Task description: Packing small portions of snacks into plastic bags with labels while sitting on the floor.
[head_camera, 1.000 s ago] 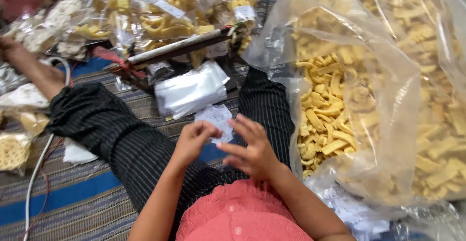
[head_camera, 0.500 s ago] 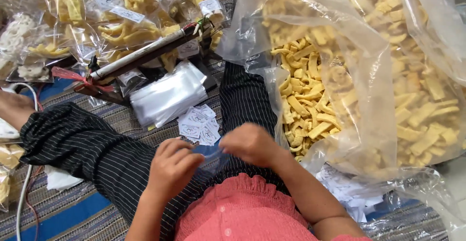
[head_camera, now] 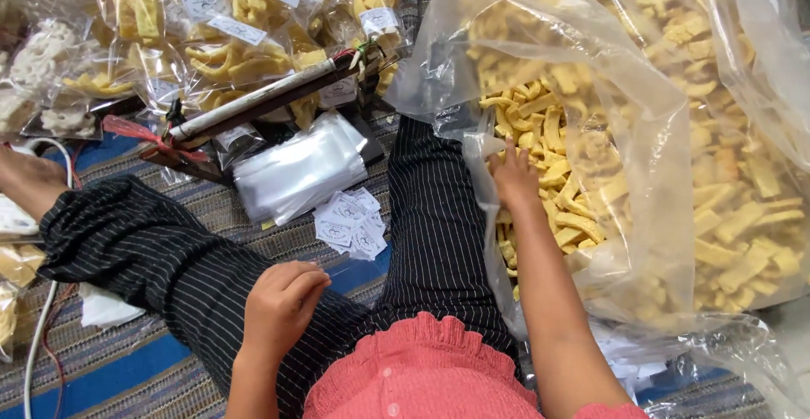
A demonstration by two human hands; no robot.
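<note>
Reaching into the big clear bag [head_camera: 641, 174] at 2 o'clock, the right hand [head_camera: 513, 178] spreads over yellow snack sticks [head_camera: 548, 174], gripping nothing yet, left hand [head_camera: 278, 301] loosely curled, seemingly empty; empty pouches [head_camera: 295, 170] unfilled, finished packs [head_camera: 211, 39] at 11.

The right hand [head_camera: 513, 176] is reached into a large clear plastic bag [head_camera: 650, 242], where it is laid on a heap of yellow snack sticks [head_camera: 557, 191]. The left hand [head_camera: 280, 301] is curled loosely and rested on a striped trouser leg [head_camera: 160, 259]. A stack of small empty clear bags [head_camera: 299, 170] and a scatter of small paper labels [head_camera: 350, 223] are seen on the mat between the legs, just beside a heat sealer [head_camera: 261, 98]. Filled, labelled snack packets [head_camera: 211, 35] are piled behind it.
</note>
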